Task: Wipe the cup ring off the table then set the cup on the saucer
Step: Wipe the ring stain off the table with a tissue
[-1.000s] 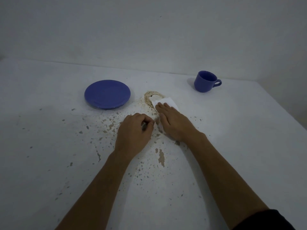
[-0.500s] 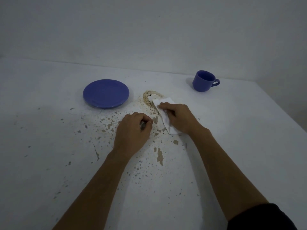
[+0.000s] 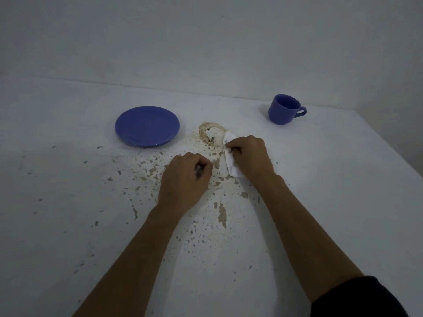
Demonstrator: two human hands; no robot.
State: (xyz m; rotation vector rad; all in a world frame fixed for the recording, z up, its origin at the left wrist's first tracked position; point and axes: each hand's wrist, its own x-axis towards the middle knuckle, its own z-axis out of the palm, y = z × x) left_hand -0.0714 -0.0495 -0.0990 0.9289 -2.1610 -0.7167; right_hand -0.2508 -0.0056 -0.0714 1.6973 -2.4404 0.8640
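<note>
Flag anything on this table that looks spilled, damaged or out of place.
A brown ring-shaped stain sits between the round blue saucer and the blue handled cup. Paint is chipped across the white table. The cup stands off its saucer.

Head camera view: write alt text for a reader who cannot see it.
A right hand presses a white tissue against a brown cup ring on a white table, while the left hand rests curled beside it. A blue saucer sits left of the ring; a blue cup stands upright far right.
</note>
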